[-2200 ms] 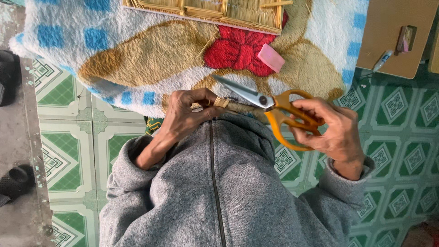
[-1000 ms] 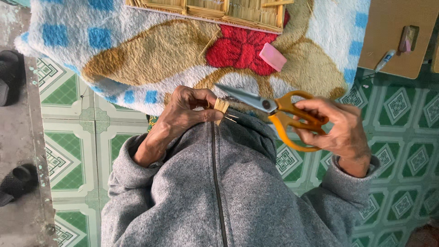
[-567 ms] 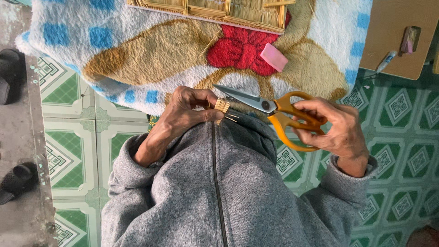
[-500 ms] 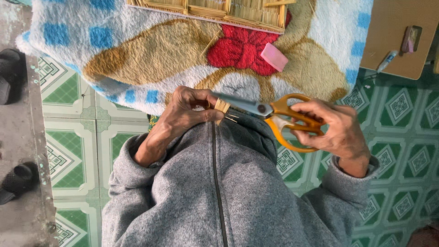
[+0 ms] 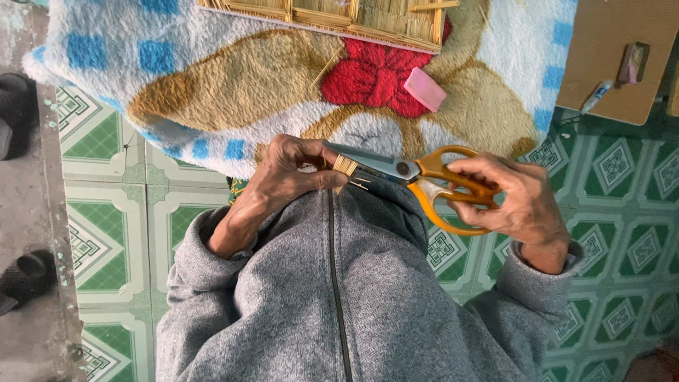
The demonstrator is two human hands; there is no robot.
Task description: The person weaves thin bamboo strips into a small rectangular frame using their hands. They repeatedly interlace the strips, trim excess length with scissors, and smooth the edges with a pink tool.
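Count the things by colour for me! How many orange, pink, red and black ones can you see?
Orange: 1, the scissors in the right hand.
Pink: 1, the block on the blanket.
Red: 1, the bow on the blanket.
Black: 2, the shoes.
Total: 5.

the person wears a grey fleece jacket (image 5: 339, 304) with a soft, slightly fuzzy surface. a dark zipper (image 5: 335, 283) runs down the middle of its front. the long sleeves end in ribbed cuffs (image 5: 534, 283) at the wrists. both hands are bare.
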